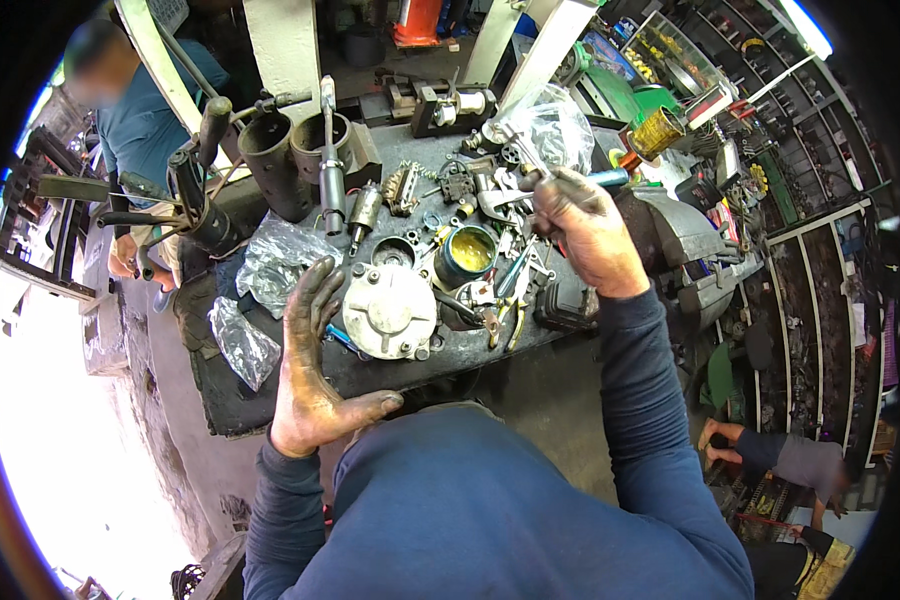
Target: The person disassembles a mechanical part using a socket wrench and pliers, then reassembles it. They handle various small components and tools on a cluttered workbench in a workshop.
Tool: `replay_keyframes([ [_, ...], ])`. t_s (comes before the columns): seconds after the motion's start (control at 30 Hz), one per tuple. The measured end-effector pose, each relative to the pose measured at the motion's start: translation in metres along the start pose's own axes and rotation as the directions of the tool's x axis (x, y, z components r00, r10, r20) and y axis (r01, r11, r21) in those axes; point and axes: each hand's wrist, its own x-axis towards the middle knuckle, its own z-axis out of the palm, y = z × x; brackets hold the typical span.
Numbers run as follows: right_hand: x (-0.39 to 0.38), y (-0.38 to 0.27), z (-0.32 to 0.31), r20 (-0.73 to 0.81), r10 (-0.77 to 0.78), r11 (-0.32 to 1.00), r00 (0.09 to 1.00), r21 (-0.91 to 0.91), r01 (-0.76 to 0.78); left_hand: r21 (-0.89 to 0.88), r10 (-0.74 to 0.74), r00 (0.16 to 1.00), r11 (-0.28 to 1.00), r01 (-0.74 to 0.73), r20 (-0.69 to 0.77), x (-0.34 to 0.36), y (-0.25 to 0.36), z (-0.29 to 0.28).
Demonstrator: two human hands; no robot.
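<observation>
My left hand (315,380) is open, greasy fingers apart, left of a round pale metal housing (390,310). My right hand (585,225) is closed on a slim silver tool (526,150), perhaps a wrench, raised over the bench's right side. Beside the housing are a tub of yellow grease (468,250), a dark metal ring (395,255), pliers (515,320) and several loose wrenches and small parts. Two plastic bags (242,340) lie left of my left hand. A cylindrical motor part (363,218) sits above the housing.
The dark workbench (230,405) also bears metal cylinders (265,160), a vise-like fixture (450,110) and a plastic bag (560,115). A person (140,130) is at left; another (800,465) is low at right, near parts shelves (810,300). White posts (280,50) rise behind the bench.
</observation>
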Motion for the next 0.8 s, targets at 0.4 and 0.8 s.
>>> replay_keyframes([
  [0.4, 0.023, 0.013, 0.104, 0.19, -0.155, 0.8, 0.969, 0.6, 0.01, -0.144, -0.126, 0.99, 0.983, 0.116, -0.064, 0.009, 0.01, 0.011],
  [0.8, 0.041, 0.002, 0.136, 0.477, -0.179, 0.939, 0.86, 0.343, 0.005, -0.181, -0.289, 0.943, 0.949, 0.258, -0.168, 0.027, 0.021, 0.019],
])
